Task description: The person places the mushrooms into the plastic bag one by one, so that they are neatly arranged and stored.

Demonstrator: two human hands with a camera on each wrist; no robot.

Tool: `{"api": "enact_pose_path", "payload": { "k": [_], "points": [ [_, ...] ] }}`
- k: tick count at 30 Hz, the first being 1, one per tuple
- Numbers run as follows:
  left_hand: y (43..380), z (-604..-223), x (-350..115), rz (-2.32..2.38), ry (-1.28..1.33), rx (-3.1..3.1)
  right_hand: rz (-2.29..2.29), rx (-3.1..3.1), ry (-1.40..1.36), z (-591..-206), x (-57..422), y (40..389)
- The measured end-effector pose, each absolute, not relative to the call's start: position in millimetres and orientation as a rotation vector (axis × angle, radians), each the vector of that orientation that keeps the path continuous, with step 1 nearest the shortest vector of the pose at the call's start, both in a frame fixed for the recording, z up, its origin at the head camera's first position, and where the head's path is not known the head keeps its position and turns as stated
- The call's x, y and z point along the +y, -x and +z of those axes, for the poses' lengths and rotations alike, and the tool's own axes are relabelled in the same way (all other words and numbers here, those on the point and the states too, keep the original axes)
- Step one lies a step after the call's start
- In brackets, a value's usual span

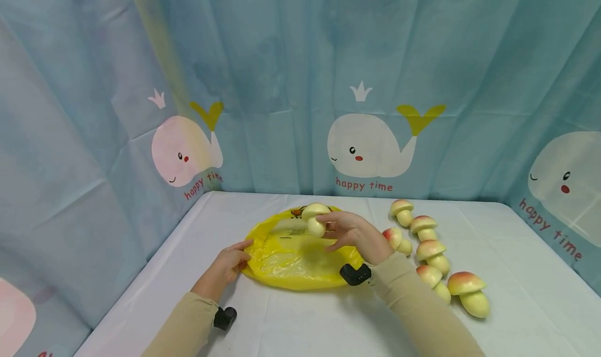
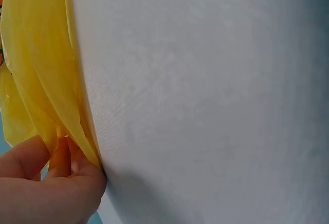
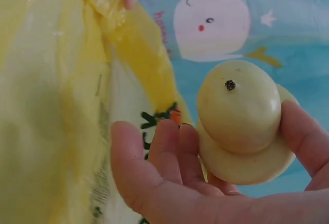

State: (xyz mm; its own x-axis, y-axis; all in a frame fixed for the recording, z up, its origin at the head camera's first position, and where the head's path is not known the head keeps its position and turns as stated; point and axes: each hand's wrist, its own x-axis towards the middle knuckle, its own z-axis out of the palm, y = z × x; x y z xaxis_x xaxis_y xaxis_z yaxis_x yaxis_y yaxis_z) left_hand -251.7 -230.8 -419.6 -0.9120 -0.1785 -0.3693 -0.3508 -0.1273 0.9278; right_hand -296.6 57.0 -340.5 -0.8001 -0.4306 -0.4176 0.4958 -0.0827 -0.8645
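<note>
Head; bag (image 1: 291,263) partly behind right hand (image 1: 355,233)

Red "happy time" lettering (image 1: 374,186) runs beneath cartoon whales (image 1: 371,148) on a blue curtain (image 1: 291,75); print on a yellow bag (image 1: 300,265) is unreadable.

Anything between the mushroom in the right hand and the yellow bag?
Nothing visible. In the head view, the mushroom in the right hand shows against the yellow bag; the left hand pinches its left edge, loose mushrooms lie off right.
</note>
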Motion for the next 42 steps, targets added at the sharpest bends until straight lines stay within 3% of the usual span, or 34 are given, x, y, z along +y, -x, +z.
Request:
{"api": "enact_pose_path", "payload": {
  "k": [4,11,36,42],
  "points": [
    [252.5,-418.2,-230.8,2.182,0.613,1.989,-1.925,1.708,0.061,-354.4,58.0,293.1],
    [249.3,-416.6,-228.8,2.175,0.598,2.002,-1.900,1.538,-0.247,-360.5,26.6,309.3],
    [258.7,-417.7,-219.5,2.148,0.651,2.055,-1.855,1.804,-0.552,-394.3,-9.4,334.4],
    [263.0,-415.3,-219.1,2.083,0.623,2.111,-1.818,1.955,-0.483,-392.5,-11.1,328.6]
  ]
}}
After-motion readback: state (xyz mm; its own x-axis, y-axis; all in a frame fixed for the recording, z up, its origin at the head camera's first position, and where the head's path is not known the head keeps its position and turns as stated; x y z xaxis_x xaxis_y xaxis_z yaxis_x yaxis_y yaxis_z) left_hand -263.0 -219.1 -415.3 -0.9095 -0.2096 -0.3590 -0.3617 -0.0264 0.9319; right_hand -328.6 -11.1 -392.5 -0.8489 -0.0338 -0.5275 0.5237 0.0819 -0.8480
